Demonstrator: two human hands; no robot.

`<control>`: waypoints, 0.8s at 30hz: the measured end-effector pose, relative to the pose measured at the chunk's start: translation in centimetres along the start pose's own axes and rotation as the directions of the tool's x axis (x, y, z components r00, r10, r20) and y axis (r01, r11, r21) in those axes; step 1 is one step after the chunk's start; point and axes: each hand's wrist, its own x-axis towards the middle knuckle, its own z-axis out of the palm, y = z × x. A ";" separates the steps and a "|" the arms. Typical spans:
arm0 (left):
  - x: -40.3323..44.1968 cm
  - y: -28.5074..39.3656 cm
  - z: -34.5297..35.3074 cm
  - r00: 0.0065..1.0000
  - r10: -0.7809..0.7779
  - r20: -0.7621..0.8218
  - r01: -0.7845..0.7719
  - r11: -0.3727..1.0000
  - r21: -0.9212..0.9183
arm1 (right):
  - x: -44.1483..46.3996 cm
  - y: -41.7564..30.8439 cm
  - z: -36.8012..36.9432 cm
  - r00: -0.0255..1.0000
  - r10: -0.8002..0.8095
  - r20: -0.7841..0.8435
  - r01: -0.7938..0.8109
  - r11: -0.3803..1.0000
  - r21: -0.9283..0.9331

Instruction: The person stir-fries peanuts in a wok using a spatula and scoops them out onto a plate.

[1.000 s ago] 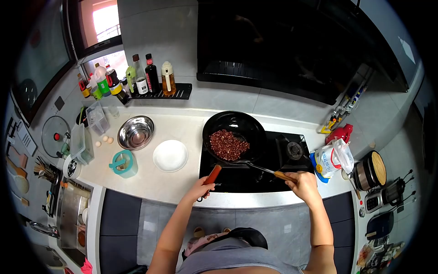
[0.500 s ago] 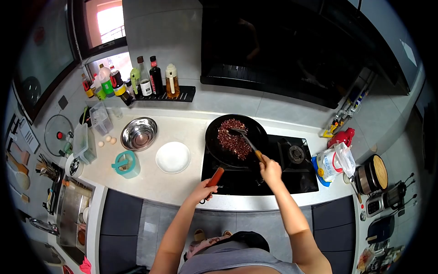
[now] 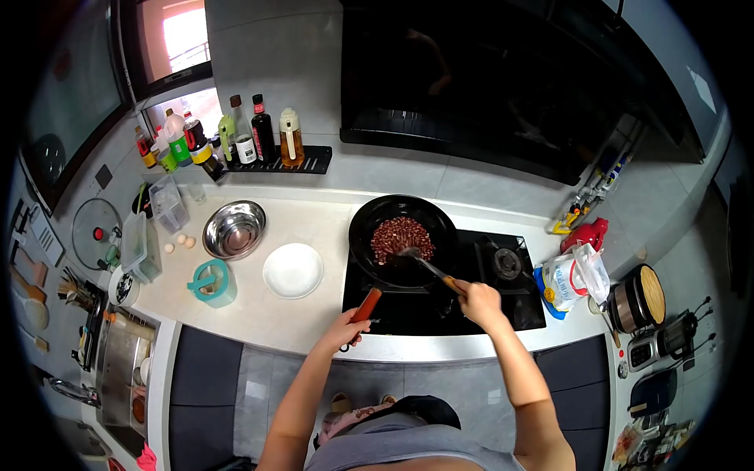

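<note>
A black wok sits on the left side of the black stove, with reddish-brown peanuts or beans gathered in its middle. My left hand is wrapped round the wok's reddish-brown handle at the front left. In my right hand is the wooden handle of a metal spatula; its blade rests in the wok at the near edge of the pile. Left of the stove lies a white plate.
A steel bowl, a teal-lidded container and several eggs stand on the left counter. Bottles line a black wall shelf. Right of the stove are a plastic bag and a round-lidded pot.
My right hand first moved left and up with the spatula, then slightly right and down. The pile shifted up in the wok, then back toward the middle. My left hand kept its hold.
</note>
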 end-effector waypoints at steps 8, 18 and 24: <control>-0.1 0.1 0.1 1.000 -0.009 -0.012 0.009 1.000 0.001 | 3.9 -0.5 5.9 0.959 0.095 -0.269 -0.055 0.987 0.153; -0.1 0.2 0.3 1.000 -0.001 -0.018 0.001 1.000 0.002 | -3.6 3.9 -6.2 0.994 0.037 -0.103 -0.049 0.993 -0.108; -0.2 0.5 0.3 1.000 0.018 -0.025 -0.018 1.000 0.000 | 2.1 3.6 2.1 0.987 -0.001 -0.159 -0.016 0.995 -0.103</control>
